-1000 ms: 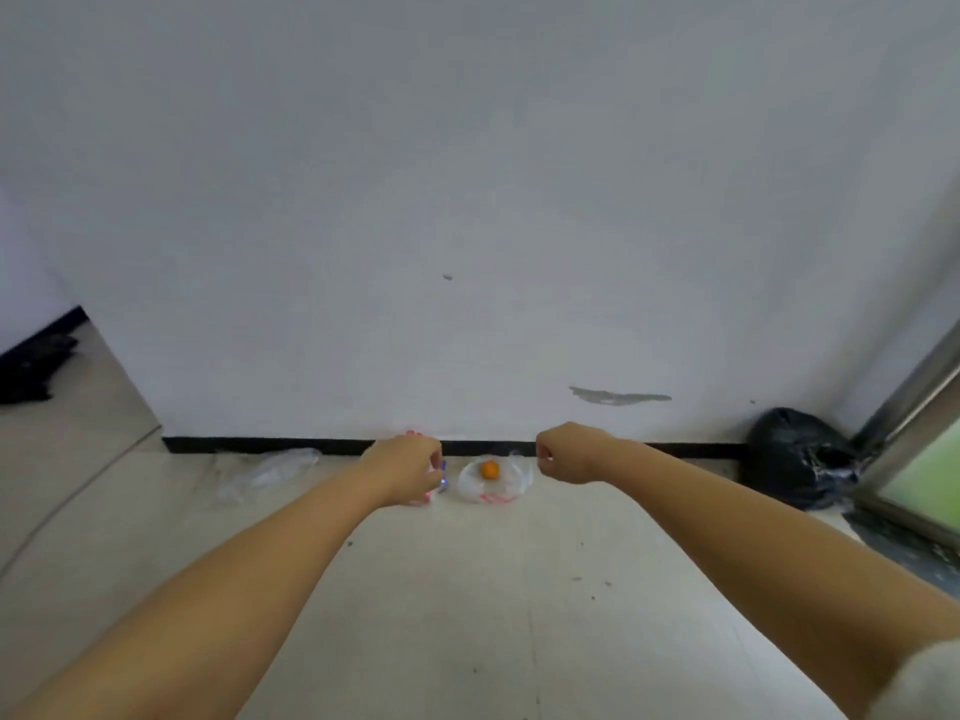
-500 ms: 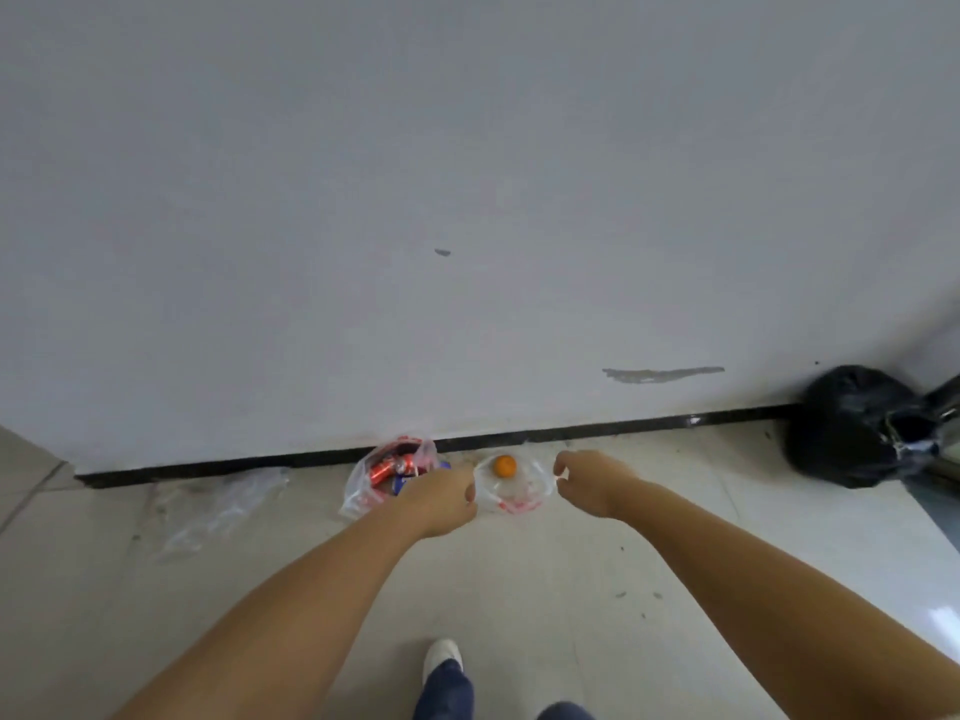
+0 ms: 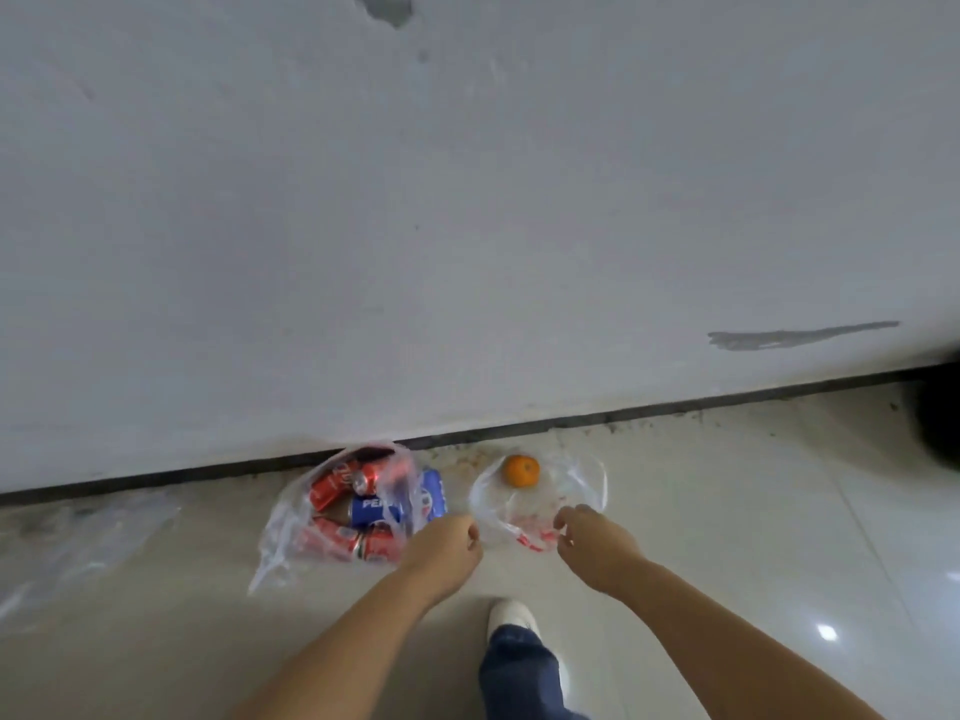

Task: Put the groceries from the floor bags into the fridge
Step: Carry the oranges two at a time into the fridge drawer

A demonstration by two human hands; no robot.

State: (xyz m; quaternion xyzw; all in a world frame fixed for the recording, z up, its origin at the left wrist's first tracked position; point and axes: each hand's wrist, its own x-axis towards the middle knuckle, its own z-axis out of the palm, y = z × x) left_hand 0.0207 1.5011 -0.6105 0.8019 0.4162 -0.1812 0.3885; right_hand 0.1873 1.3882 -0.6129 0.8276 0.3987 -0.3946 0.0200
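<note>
Two clear plastic bags lie on the floor by the wall. The left bag (image 3: 291, 522) holds several red cans (image 3: 332, 485) and a blue Pepsi can (image 3: 371, 509). The right bag (image 3: 587, 480), with red print, holds one orange (image 3: 521, 470). My left hand (image 3: 441, 550) is curled into a fist between the two bags, at the right bag's left edge, with nothing seen in it. My right hand (image 3: 592, 543) has its fingers curled on the near rim of the right bag and seems to pinch the plastic.
A white wall with a black skirting strip (image 3: 675, 407) runs right behind the bags. Crumpled clear plastic (image 3: 67, 543) lies on the floor at the left. A black bag (image 3: 943, 423) sits at the right edge. My leg and white shoe (image 3: 511, 615) stand below the hands.
The view has tipped down and come closer to the bags. Both hands have dropped toward the floor, and the right hand has reached the rim of the bag with the orange.
</note>
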